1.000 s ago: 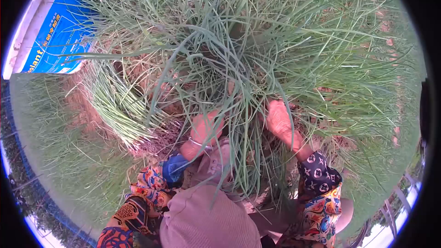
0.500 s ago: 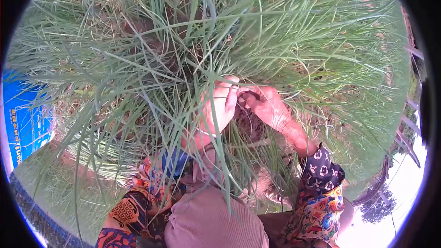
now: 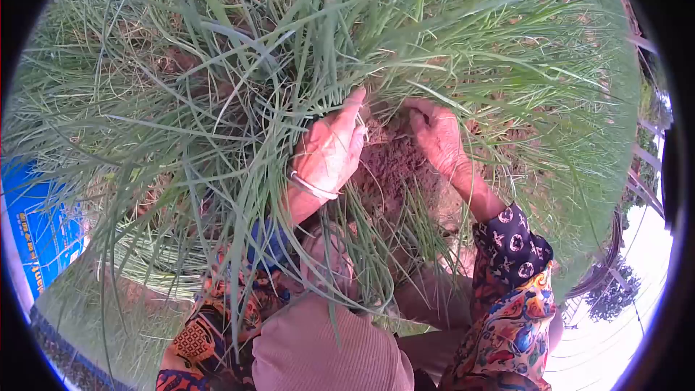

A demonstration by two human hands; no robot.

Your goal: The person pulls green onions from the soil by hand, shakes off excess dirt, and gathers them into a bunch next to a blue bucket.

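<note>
Long, thin green leaves, like those of scallions (image 3: 264, 112), grow thickly around my hands. My left hand (image 3: 326, 156), with a pale bracelet at the wrist, reaches in among them from below. Its index finger is stretched out toward the plant bases and its thumb lies apart from it; leaves cover the other fingers. Over to the right, my right hand (image 3: 440, 137) has its fingers bent and drawn together at the edge of the leaves. What they hold, if anything, is too small to make out. Reddish-brown soil (image 3: 394, 170) shows between the two hands.
A blue bag (image 3: 43, 228) with yellow lettering stands at the far left. Near it lies a pile of cut or pulled leaves (image 3: 156, 261). My knee (image 3: 326, 347) is close below my hands, and more green rows (image 3: 550, 94) spread to the right.
My hands were together, fingertips touching; now they are apart, both farther forward. More bare soil shows between them.
</note>
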